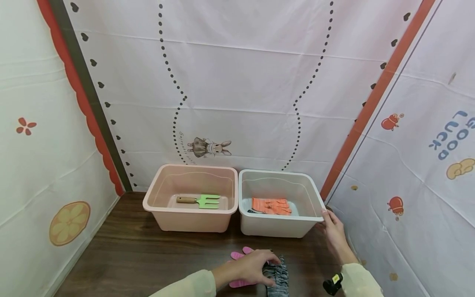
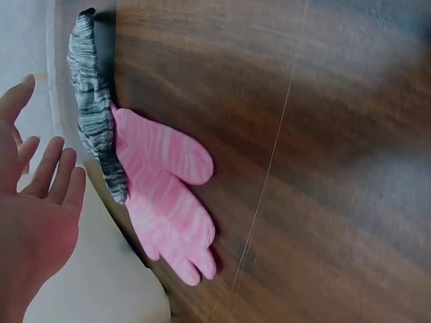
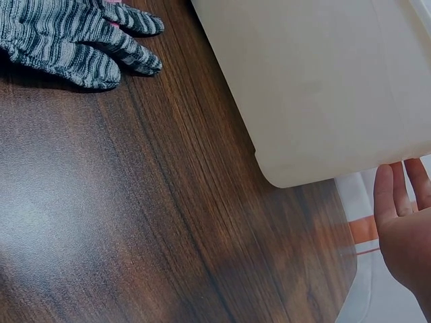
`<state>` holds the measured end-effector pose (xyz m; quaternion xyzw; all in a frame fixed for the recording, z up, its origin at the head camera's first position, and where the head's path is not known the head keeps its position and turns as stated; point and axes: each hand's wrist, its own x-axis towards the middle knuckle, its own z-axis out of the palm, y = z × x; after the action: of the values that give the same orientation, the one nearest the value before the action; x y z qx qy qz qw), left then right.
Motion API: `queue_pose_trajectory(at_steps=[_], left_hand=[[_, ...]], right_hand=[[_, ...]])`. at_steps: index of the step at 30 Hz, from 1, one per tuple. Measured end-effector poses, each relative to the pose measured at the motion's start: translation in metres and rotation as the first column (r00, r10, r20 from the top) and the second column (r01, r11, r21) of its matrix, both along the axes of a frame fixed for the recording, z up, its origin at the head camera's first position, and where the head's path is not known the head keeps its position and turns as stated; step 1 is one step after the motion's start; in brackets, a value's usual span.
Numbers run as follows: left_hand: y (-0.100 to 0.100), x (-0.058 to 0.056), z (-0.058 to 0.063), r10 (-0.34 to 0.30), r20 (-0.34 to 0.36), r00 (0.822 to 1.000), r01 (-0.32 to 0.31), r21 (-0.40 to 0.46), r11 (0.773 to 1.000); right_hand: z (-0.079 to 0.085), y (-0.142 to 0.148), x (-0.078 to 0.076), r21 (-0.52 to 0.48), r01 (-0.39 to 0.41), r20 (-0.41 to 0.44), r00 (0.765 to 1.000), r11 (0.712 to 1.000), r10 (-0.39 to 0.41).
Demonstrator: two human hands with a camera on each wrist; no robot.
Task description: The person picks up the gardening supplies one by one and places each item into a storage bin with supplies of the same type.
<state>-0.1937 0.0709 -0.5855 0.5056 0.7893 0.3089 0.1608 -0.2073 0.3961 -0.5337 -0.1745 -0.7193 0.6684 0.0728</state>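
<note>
My left hand (image 1: 256, 266) hovers beside and over a grey-and-black knitted glove (image 1: 281, 282), its thumb and fingers spread and nothing between them. Partly hidden under that hand lies a pink glove (image 1: 241, 284); in the left wrist view the pink glove (image 2: 168, 182) lies flat, touching the dark knitted glove (image 2: 94, 108). At the right end of a white bin (image 1: 274, 227), my right hand (image 1: 335, 233) grips the rim corner. The right wrist view has the fingers (image 3: 384, 195) under the bin's edge. Inside this bin are orange gloves (image 1: 272, 206) with a dark item partly beneath them.
To the left of the white bin stands a pink bin (image 1: 193, 220) holding a green garden hand fork (image 1: 208, 201) with a wooden handle. Both bins sit on a dark wooden table (image 1: 122, 247), against printed cloth walls (image 1: 237, 82) behind and on both sides.
</note>
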Motion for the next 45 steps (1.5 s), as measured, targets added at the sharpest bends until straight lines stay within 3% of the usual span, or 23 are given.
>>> queue_pose_trajectory(at_steps=[19, 28, 45], left_hand=[[0.007, 0.009, -0.023, 0.100, -0.065, 0.993, -0.104, -0.065, 0.992], [0.010, 0.008, -0.025, 0.137, -0.021, 0.990, -0.139, -0.082, 0.987], [0.015, 0.008, -0.034, 0.150, -0.073, 0.986, -0.156, -0.092, 0.983]], right_hand=[[0.001, -0.001, 0.000, -0.019, 0.009, -0.024, 1.000, 1.000, -0.010], [-0.001, -0.001, 0.000, -0.009, 0.013, -0.025, 1.000, 1.000, -0.013], [0.001, -0.001, 0.000, -0.017, 0.006, -0.005, 1.000, 1.000, -0.006]])
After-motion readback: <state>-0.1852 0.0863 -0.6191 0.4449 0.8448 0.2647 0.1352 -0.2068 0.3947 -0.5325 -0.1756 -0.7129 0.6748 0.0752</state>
